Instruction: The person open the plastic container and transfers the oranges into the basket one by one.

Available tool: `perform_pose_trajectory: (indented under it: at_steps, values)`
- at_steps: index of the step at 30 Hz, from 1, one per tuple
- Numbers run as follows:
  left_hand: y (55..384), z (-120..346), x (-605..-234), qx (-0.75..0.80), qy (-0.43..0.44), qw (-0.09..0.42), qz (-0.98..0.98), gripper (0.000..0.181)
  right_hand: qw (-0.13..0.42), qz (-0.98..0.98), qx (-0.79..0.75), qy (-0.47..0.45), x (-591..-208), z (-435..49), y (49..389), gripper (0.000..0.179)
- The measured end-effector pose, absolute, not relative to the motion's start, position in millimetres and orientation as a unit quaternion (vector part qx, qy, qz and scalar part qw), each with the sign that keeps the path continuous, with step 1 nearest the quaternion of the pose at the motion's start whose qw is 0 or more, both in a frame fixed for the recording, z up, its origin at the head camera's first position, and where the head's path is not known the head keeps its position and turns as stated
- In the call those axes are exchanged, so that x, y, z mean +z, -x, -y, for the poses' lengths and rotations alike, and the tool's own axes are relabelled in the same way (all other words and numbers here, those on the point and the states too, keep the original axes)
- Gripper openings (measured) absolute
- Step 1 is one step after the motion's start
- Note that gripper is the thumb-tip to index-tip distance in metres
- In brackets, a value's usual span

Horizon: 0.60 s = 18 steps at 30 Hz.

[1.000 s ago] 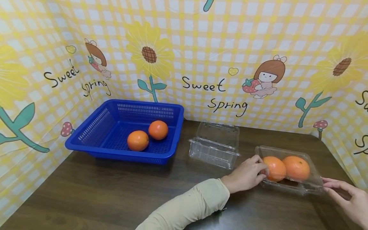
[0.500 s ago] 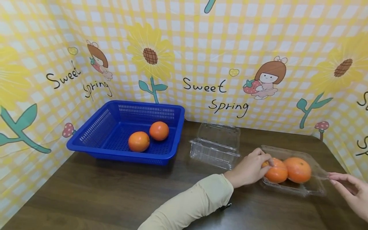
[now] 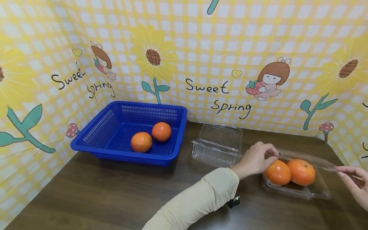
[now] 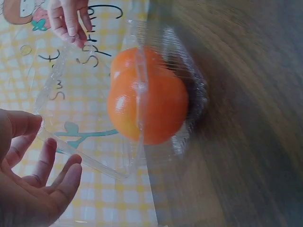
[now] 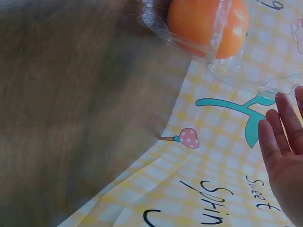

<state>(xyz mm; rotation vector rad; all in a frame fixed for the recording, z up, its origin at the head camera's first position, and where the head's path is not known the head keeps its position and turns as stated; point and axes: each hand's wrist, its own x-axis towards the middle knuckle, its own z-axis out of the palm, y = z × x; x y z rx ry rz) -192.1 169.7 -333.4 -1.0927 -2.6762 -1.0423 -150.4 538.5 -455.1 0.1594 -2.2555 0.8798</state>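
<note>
A clear plastic clamshell box [image 3: 299, 192] sits at the right of the table with two oranges inside, the left orange [image 3: 278, 172] touching the right orange [image 3: 301, 172]. Its hinged lid [image 4: 49, 87] is raised at an angle above the fruit. My left hand [image 3: 257, 158] pinches the lid's left corner between thumb and fingertips. At the opposite corner, my right hand [image 3: 355, 182] pinches the lid edge; in the right wrist view that hand [image 5: 289, 161] is partly cut off by the frame.
A blue slotted basket [image 3: 109, 150] at the left holds two more oranges [image 3: 141, 142]. Between it and my left hand stands another clear clamshell box [image 3: 217, 155], its lid tilted back. Patterned yellow checked cloth [image 3: 201, 48] walls in the dark wooden table [image 3: 115, 195].
Both hands have moved up and away from me, raising the lid off the oranges. My left fingers have shifted from the box's left side to the lid's corner. Basket and second box stay put.
</note>
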Motion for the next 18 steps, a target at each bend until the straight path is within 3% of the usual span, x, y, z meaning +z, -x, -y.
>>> perform_pose_trajectory:
  at_steps: [10,18]
  values:
    - [201,-173,-327,-0.38,0.329,0.008,0.865,0.004,0.339,0.857,0.381,-0.076,-456,-554,170,0.02]
    - [208,-180,-328,-0.448,0.31,0.002,0.839,0.006,0.347,0.847,0.401,-0.032,-457,-566,185,0.024]
